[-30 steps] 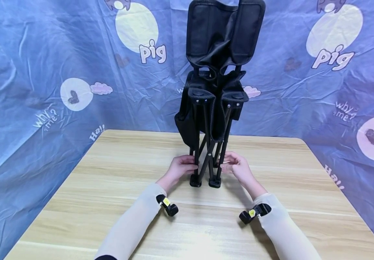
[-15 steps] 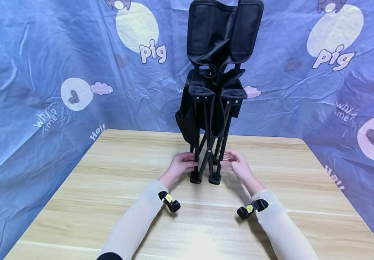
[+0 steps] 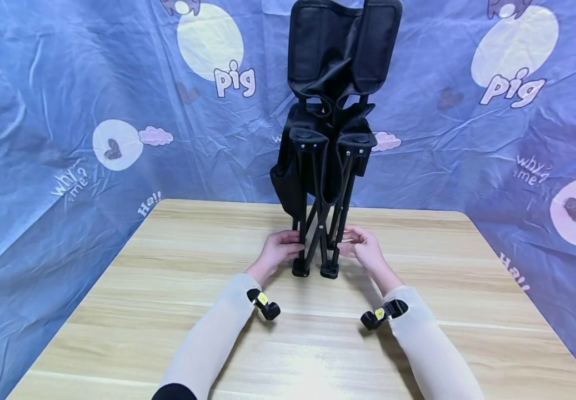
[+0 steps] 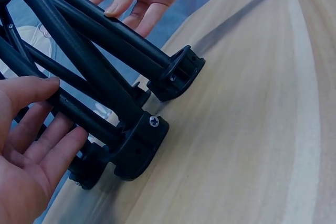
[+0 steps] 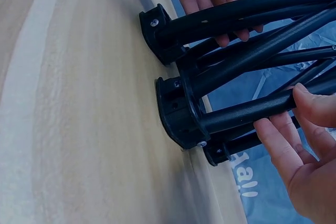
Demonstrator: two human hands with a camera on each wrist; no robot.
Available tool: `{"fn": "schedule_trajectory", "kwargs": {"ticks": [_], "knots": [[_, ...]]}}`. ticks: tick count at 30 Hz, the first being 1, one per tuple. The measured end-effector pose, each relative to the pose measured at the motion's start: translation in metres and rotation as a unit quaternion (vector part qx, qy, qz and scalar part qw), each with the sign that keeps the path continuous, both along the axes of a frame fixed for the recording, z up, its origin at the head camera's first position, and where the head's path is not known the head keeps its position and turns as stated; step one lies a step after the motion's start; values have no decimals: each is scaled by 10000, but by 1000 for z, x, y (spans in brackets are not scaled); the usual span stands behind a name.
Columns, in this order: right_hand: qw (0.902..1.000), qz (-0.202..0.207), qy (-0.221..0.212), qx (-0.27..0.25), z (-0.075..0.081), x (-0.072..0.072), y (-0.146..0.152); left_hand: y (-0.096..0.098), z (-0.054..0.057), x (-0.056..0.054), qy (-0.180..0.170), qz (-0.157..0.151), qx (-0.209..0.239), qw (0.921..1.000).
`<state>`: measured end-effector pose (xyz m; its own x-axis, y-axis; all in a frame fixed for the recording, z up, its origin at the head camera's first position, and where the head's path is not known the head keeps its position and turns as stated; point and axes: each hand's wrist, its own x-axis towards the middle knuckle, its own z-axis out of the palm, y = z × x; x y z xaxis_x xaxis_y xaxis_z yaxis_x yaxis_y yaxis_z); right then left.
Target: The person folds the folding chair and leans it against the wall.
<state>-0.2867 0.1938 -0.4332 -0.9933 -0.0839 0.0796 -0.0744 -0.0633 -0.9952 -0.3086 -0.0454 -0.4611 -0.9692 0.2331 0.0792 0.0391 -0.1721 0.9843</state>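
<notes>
A folded black camping chair [image 3: 335, 122] stands upright near the middle of the table in the head view, its fabric bunched and its crossed legs close together. My left hand [image 3: 276, 253] holds a leg tube on the left side, low down, thumb in front and fingers behind. On the right side, my right hand [image 3: 366, 251] holds another leg tube at about the same height. Both wrist views show the plastic foot [image 4: 142, 150] of a leg at the wooden surface; whether every foot touches it I cannot tell. Some fingertips are hidden behind the tubes.
The wood-grain table [image 3: 208, 244] spreads out around the chair and toward the person. A blue printed cloth [image 3: 68, 111] hangs behind the table and along both sides. The chair's upper part stands in front of this cloth.
The chair has shifted slightly away from the person, and its feet sit farther back on the table. Both hands have moved with it, keeping their hold on the legs.
</notes>
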Motion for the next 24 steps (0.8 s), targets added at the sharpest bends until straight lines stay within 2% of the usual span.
{"fn": "schedule_trajectory", "kwargs": {"ticks": [16,24], "knots": [[9999,-140,-12,-72,-2,-14,-2,2,4,-9,-22,114,-49,9999],[9998,-194,-18,29,-3,-18,-2,4,2,-14,-10,251,-165,9995]]}}
